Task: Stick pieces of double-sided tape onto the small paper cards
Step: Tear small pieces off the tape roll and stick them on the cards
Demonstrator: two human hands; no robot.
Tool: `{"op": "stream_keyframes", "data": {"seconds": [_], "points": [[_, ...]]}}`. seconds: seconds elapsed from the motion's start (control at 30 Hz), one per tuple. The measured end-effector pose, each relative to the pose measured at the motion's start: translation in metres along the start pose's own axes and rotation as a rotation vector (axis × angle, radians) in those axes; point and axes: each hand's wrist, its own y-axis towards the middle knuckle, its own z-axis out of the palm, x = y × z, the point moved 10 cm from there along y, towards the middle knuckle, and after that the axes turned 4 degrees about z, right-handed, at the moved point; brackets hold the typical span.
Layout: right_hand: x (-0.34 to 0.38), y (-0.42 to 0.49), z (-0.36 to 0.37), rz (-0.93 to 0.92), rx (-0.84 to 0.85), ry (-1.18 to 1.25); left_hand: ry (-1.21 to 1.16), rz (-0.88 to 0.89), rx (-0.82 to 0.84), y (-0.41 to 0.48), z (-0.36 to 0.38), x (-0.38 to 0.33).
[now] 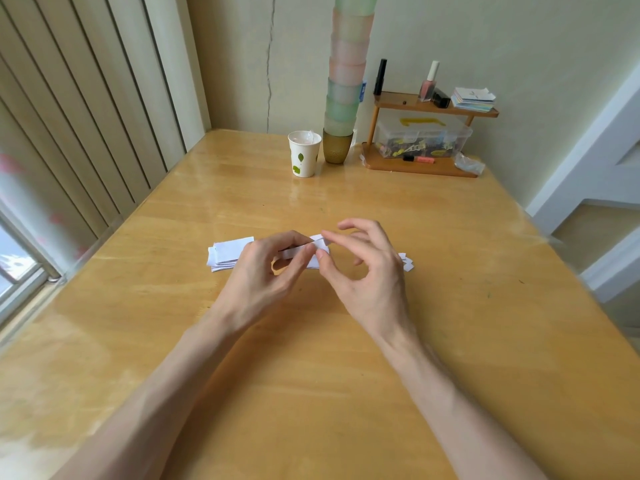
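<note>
A small white paper card (pixel 298 251) is held just above the wooden table (pixel 311 358) at its middle. My left hand (pixel 263 271) grips the card between thumb and fingers. My right hand (pixel 363 268) pinches the card's right end, where a small white flap (pixel 320 241) stands up; I cannot tell whether the flap is tape or paper. A stack of white paper cards (pixel 227 255) lies to the left of my left hand. Small white pieces (pixel 407 262) lie to the right, partly hidden behind my right hand.
At the back stand a paper cup (pixel 304 153) with leaf prints, a tall tower of stacked plastic cups (pixel 346 81), and a wooden shelf (pixel 426 140) with a clear plastic box, bottles and a pile of cards. Vertical blinds hang at the left.
</note>
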Motion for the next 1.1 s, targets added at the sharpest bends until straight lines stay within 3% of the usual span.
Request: {"op": "stream_keyframes", "data": {"seconds": [0.27,0.57,0.77,0.97,1.1], "points": [[0.011,-0.003,-0.006,-0.109,-0.086,-0.083,0.043,0.002,-0.007,0.0,0.001,0.005],[-0.023,0.002,0.008,0.246,0.09,0.3,0.067,0.042,0.053,0.0,0.007,0.005],[-0.012,0.001,0.01,0.15,0.099,0.157,0.083,0.048,0.04,-0.001,0.007,0.003],[0.01,0.0,0.004,0.005,0.033,0.096,-0.063,-0.025,0.053,0.003,0.007,0.001],[0.005,0.005,-0.001,0.111,0.023,0.412,-0.336,-0.132,0.043,0.001,0.01,0.008]]}}
